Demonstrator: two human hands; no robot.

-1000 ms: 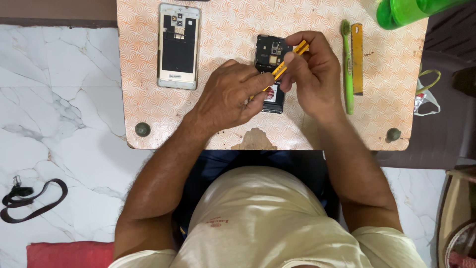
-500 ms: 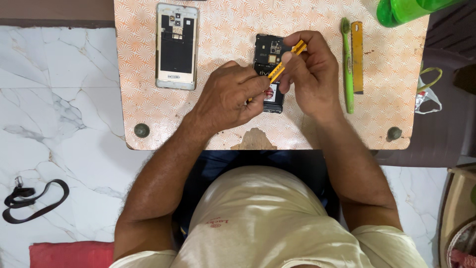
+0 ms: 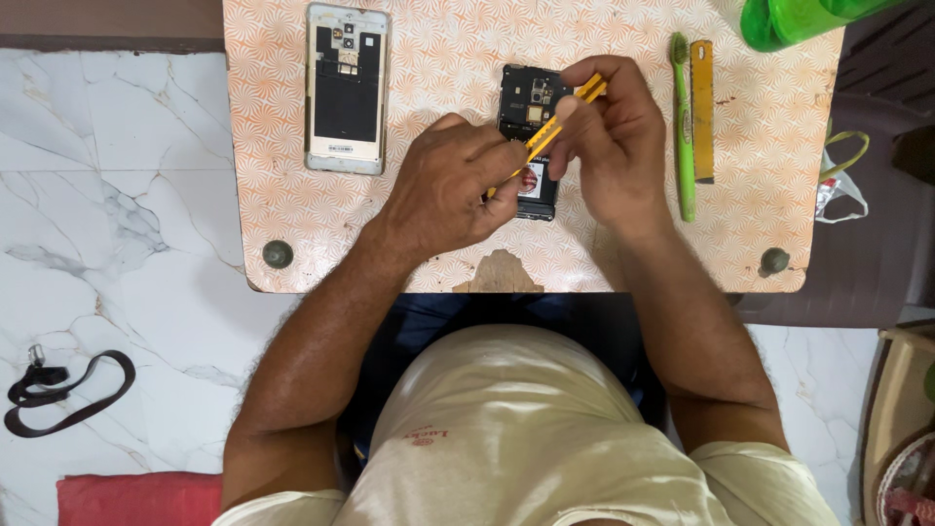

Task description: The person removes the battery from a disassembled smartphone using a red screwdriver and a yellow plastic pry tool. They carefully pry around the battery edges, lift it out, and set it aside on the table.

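Bare desk (image 3: 282, 195) is left open between the white phone back cover (image 3: 347, 88) and the left hand (image 3: 448, 190). The open black phone (image 3: 528, 136) is boxed in by both hands; its right side is blocked by the right hand (image 3: 609, 146). Beyond that, the lane is narrowed by a green toothbrush (image 3: 682, 127) and yellow ruler (image 3: 702, 112). The far right corner is taken by a green bottle (image 3: 789, 19).

The yellow tool (image 3: 555, 127) in the right hand (image 3: 609, 136) has tilted slightly lower over the opened phone (image 3: 529, 117).
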